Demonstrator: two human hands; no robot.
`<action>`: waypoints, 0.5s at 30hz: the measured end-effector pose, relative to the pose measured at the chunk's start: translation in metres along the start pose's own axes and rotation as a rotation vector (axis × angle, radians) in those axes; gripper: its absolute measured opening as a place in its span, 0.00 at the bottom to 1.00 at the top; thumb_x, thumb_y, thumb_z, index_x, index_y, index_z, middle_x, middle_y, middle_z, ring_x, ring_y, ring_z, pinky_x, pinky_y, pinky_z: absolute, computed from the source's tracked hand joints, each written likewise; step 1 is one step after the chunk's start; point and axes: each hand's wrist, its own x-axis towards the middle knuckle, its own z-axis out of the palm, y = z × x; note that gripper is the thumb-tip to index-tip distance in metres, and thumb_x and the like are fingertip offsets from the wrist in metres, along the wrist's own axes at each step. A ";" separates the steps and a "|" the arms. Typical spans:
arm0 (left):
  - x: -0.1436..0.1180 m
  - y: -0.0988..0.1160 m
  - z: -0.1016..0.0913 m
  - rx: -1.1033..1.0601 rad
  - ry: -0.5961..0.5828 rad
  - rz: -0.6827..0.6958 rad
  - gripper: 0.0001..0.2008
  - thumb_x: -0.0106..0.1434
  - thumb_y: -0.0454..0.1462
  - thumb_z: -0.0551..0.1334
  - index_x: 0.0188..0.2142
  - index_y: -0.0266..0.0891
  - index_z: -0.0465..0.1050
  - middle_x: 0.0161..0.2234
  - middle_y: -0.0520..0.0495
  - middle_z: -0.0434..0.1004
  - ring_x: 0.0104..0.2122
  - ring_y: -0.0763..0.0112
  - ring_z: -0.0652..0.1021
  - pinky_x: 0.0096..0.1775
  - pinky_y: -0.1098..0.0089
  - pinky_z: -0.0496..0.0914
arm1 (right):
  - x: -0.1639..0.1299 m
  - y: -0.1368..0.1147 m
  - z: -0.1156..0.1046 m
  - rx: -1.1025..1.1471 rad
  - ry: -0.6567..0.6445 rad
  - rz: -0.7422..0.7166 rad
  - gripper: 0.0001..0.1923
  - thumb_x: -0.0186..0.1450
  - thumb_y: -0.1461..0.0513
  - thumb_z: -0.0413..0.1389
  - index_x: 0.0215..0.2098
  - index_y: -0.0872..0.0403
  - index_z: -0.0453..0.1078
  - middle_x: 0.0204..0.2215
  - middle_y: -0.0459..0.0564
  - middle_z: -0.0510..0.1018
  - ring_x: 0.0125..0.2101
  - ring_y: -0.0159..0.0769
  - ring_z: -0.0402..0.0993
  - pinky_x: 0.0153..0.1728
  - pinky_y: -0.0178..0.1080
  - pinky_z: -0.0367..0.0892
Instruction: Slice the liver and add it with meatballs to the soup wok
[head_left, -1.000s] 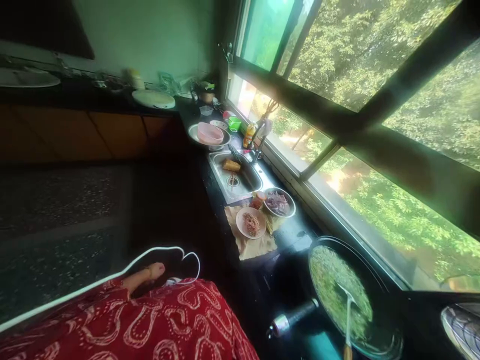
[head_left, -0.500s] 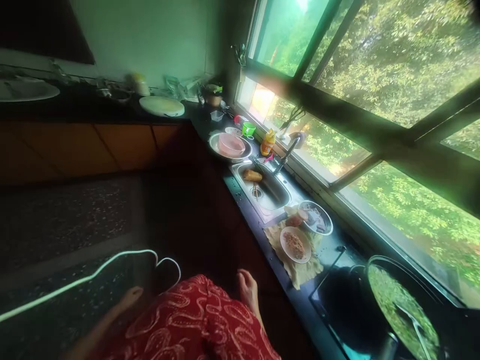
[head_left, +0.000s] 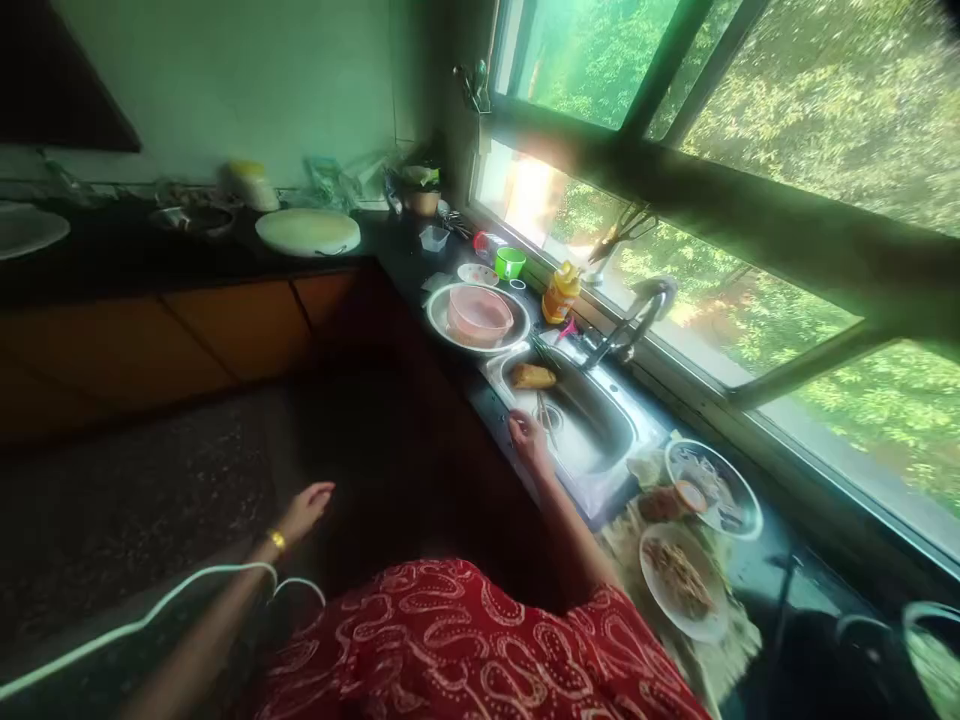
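- While the right hand (head_left: 527, 437) rests loose on the sink (head_left: 592, 435) rim, it grips nothing.
- Left hand (head_left: 306, 508) hangs free at 9 o'clock.
- Bowl (head_left: 478, 316) sits at 12 o'clock, near the tap (head_left: 634, 315) for washing.

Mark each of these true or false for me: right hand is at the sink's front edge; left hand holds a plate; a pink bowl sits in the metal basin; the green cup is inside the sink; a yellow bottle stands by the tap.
1. The right hand is at the front edge of the sink: true.
2. The left hand holds a plate: false, it hangs free and empty over the floor.
3. The pink bowl sits in the metal basin: true.
4. The green cup is inside the sink: false, it stands on the counter beyond the basin.
5. The yellow bottle stands by the tap: true.
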 end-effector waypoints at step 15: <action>0.272 0.346 0.007 0.329 -0.067 0.591 0.23 0.67 0.35 0.49 0.57 0.32 0.72 0.54 0.37 0.75 0.54 0.60 0.75 0.58 0.64 0.68 | 0.288 -0.050 0.133 -0.511 -0.371 -0.008 0.13 0.67 0.64 0.51 0.45 0.58 0.75 0.42 0.58 0.80 0.41 0.42 0.75 0.44 0.39 0.66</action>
